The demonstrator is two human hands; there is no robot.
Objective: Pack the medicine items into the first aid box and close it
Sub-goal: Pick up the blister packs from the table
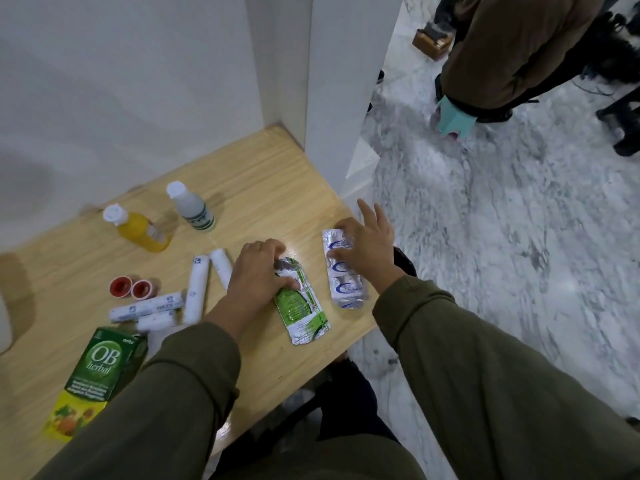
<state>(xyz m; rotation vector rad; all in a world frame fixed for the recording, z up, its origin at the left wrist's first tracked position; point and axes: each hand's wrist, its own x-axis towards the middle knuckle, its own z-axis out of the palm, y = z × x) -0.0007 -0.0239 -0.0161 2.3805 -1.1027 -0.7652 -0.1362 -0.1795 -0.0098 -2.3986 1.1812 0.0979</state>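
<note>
table [263, 174]: light wood grain
green strip [303, 306]: silver foil, green print
blue strip [344, 275]: silver, blue marks
bottle [142, 230]: yellow, white cap
box [100, 368]: green, yellow base
2 tape rolls [133, 288]: red
floor [502, 237]: grey-white marble

Wooden table [263, 174] bears bottles [145, 230], bandage rolls [197, 289], blister strips [304, 306].
</note>
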